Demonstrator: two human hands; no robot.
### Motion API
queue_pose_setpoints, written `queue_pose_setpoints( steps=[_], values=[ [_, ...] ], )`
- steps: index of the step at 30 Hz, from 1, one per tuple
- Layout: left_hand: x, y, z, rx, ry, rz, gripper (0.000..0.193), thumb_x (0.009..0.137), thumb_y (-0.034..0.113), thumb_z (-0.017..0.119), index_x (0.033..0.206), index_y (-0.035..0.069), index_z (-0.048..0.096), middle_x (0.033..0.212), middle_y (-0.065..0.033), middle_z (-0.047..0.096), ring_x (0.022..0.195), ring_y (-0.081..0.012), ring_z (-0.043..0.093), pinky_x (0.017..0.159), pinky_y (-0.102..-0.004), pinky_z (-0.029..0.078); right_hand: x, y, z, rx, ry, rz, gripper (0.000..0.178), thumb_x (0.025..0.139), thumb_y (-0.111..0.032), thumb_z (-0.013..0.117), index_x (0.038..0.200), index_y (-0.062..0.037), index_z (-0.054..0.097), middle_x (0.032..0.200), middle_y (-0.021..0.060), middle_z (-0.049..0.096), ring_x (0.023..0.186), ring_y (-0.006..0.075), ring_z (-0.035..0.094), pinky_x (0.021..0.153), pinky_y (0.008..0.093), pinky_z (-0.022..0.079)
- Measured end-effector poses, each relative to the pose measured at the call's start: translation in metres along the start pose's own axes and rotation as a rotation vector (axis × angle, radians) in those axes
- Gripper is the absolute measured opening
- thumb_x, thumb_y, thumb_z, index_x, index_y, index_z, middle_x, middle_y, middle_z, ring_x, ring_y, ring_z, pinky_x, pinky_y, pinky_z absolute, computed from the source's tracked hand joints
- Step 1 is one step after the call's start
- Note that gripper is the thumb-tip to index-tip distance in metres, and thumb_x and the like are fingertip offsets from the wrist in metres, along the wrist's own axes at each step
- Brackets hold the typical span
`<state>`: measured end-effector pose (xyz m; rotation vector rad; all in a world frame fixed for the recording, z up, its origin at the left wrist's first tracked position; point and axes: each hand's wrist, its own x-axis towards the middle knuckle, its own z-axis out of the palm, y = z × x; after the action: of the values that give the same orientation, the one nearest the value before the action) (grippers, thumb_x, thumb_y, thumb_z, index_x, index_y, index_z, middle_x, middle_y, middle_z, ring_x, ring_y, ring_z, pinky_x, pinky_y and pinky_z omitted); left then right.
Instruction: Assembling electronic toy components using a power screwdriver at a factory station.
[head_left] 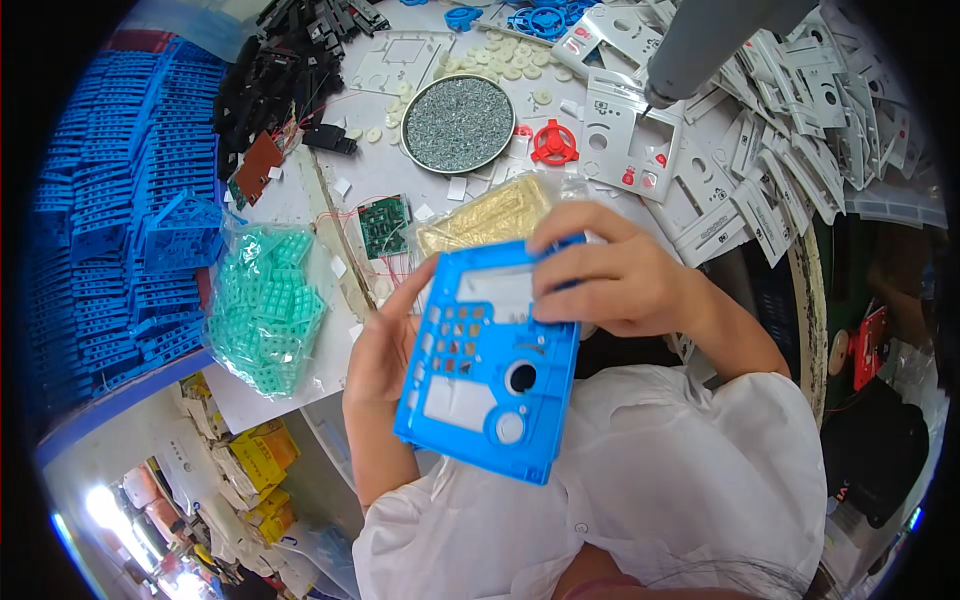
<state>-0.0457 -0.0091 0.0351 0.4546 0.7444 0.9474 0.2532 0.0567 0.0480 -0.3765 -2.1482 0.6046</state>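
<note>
A blue plastic panel point(475, 400) with square button holes, window cut-outs and round openings is held tilted in front of my chest. My left hand point(382, 345) grips its left edge, with the thumb near the top corner. Across the upper right corner lie the fingers of my right hand point(610, 270), slightly blurred. Just beyond the panel is a clear bag of gold-coloured small parts point(490, 215). A green circuit board point(384, 227) with red wires lies to the left of that bag.
Stacked blue panels point(110, 200) fill the left side, beside a bag of mint-green keypads point(265, 310). A round tin of screws point(458, 123), a red wheel-shaped part point(555, 143) and white panels point(770, 150) lie beyond. A grey tool point(710, 45) hangs overhead.
</note>
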Motion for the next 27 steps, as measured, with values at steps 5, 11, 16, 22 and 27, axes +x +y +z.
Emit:
queue_pose_setpoints(
  steps=[5,11,16,22,27],
  values=[
    [-0.001,-0.002,0.010,0.432,0.214,0.249,0.072,0.099,0.008,0.060,0.161,0.001,0.025,0.141,-0.0202,0.057,0.115,-0.0210,0.067,0.096,-0.0338,0.055,-0.010,0.001,0.012,0.266,0.312,0.517,0.058,0.091,-0.004,0.069,0.146,-0.0081,0.050,0.135,0.0152,0.058,0.110,0.0199,0.063,0.086,0.0317,0.054],
    [0.003,-0.035,0.010,1.098,0.433,0.492,0.063,0.099,0.000,0.052,0.159,0.001,0.033,0.080,-0.0047,0.068,0.064,-0.0052,0.054,0.060,-0.0232,0.044,-0.034,-0.012,0.026,0.842,0.250,1.013,0.088,0.096,-0.013,0.070,0.165,-0.0099,0.015,0.095,0.0106,0.072,0.072,0.0137,0.067,0.063,0.0276,0.055],
    [0.017,-0.047,0.008,1.419,0.424,0.521,0.053,0.096,0.005,0.058,0.149,0.003,0.050,0.068,-0.0137,0.062,0.054,-0.0215,0.060,0.054,-0.0331,0.047,-0.034,-0.008,0.022,-0.055,-0.079,0.779,0.071,0.090,-0.012,0.074,0.153,-0.0100,0.041,0.083,0.0109,0.070,0.066,0.0215,0.068,0.061,0.0307,0.053],
    [0.035,-0.040,0.006,1.646,0.416,0.535,0.049,0.096,0.010,0.061,0.145,0.007,0.056,0.069,-0.0154,0.066,0.057,-0.0293,0.066,0.054,-0.0401,0.050,-0.040,0.014,0.030,-0.315,-0.131,0.641,0.042,0.090,-0.019,0.074,0.130,-0.0092,0.065,0.088,0.0143,0.073,0.071,0.0316,0.070,0.063,0.0383,0.054],
    [0.025,-0.037,0.003,1.675,0.378,0.460,0.049,0.096,0.013,0.063,0.144,0.008,0.057,0.065,-0.0132,0.064,0.055,-0.0294,0.065,0.054,-0.0408,0.049,-0.037,0.010,0.027,-0.301,-0.245,0.630,0.036,0.091,-0.023,0.073,0.124,-0.0089,0.069,0.088,0.0130,0.074,0.072,0.0312,0.071,0.063,0.0396,0.054]
  ],
)
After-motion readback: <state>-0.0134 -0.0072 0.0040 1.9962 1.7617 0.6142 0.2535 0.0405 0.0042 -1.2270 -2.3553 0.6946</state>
